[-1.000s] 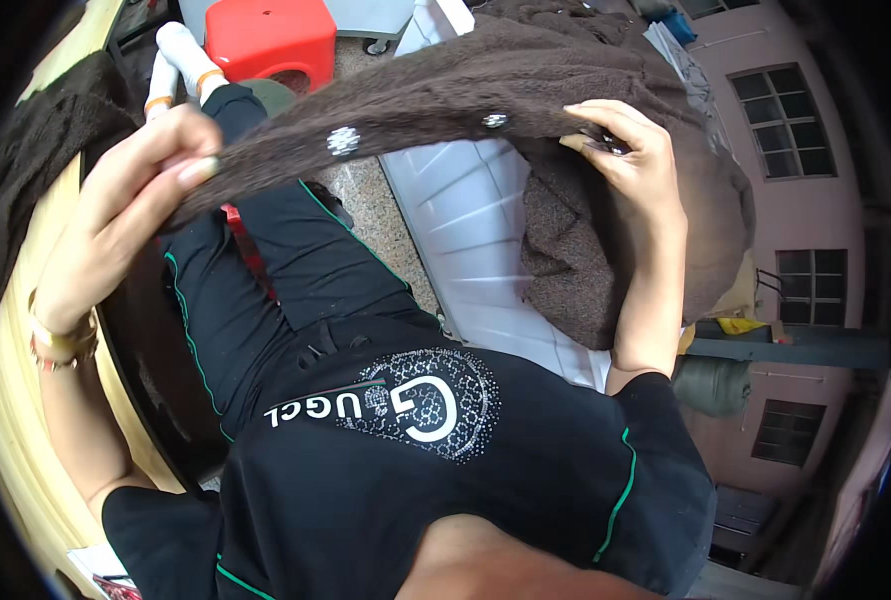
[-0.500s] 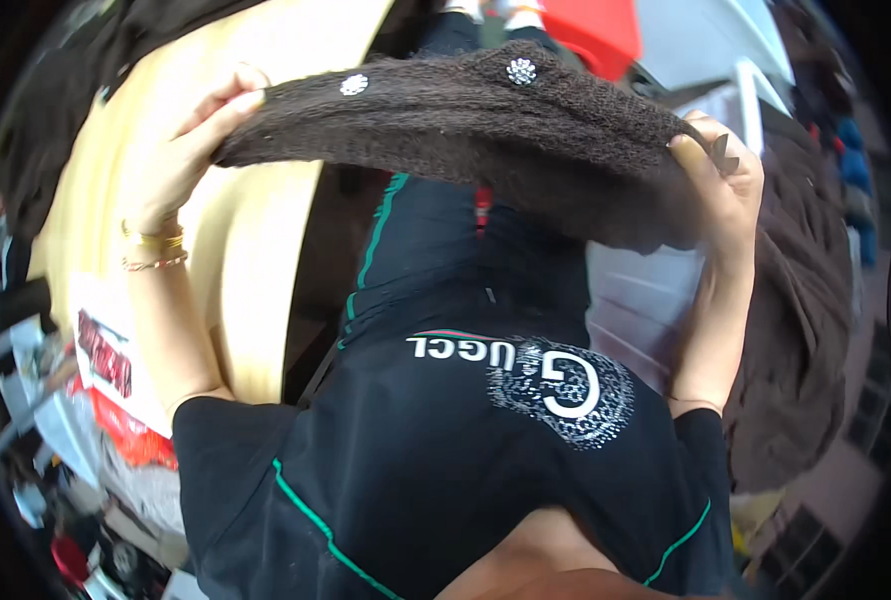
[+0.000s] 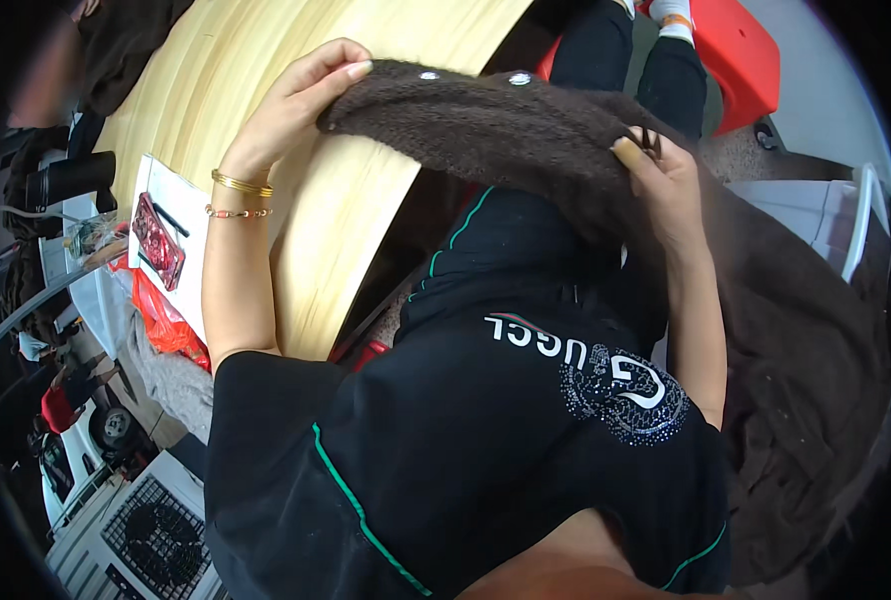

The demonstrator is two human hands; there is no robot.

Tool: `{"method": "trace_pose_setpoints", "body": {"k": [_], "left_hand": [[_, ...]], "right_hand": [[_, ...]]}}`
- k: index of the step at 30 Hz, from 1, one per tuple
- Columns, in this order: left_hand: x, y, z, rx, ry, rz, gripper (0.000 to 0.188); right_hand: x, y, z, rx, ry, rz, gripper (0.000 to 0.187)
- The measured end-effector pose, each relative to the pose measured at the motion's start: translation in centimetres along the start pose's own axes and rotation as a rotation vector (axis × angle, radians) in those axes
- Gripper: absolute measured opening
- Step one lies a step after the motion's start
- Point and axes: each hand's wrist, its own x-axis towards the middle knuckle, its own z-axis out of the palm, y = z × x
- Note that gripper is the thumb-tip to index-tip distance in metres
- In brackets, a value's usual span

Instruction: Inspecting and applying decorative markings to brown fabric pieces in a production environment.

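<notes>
A dark brown, fuzzy knit garment (image 3: pixel 486 130) is held up across my lap, its edge stretched between both hands. Two round sparkly buttons (image 3: pixel 521 79) sit along its far edge. My left hand (image 3: pixel 311 88), with bracelets at the wrist, pinches the garment's left end between thumb and fingers, over the table. Its right part is gripped by my right hand (image 3: pixel 666 175), whose thumb has a yellowish covering on the tip. A small dark object with thin prongs (image 3: pixel 650 142) shows by those right fingers; its kind is unclear.
A light wooden table (image 3: pixel 356 215) lies to my left, bearing a phone in a red patterned case (image 3: pixel 161 240), a pen and white paper. More brown fabric (image 3: pixel 796 370) is heaped at my right. A red stool (image 3: pixel 736 65) stands ahead, and a red plastic bag (image 3: pixel 166 315) hangs beside the table.
My hands have come closer together, so the garment's edge spans a shorter width. The view has turned, showing more of the table, the phone and the red stool.
</notes>
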Motion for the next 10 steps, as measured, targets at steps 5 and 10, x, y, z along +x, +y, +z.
{"method": "trace_pose_setpoints", "body": {"k": [5, 10], "left_hand": [[1.5, 2.6, 5.7, -0.135, -0.168, 0.043, 0.018], [3.7, 4.5, 9.9, -0.093, -0.245, 0.14, 0.019]], "right_hand": [[-4.6, 1.4, -5.0, -0.044, 0.088, -0.113, 0.014], [-7.0, 2.6, -9.0, -0.129, 0.072, -0.086, 0.019]]}}
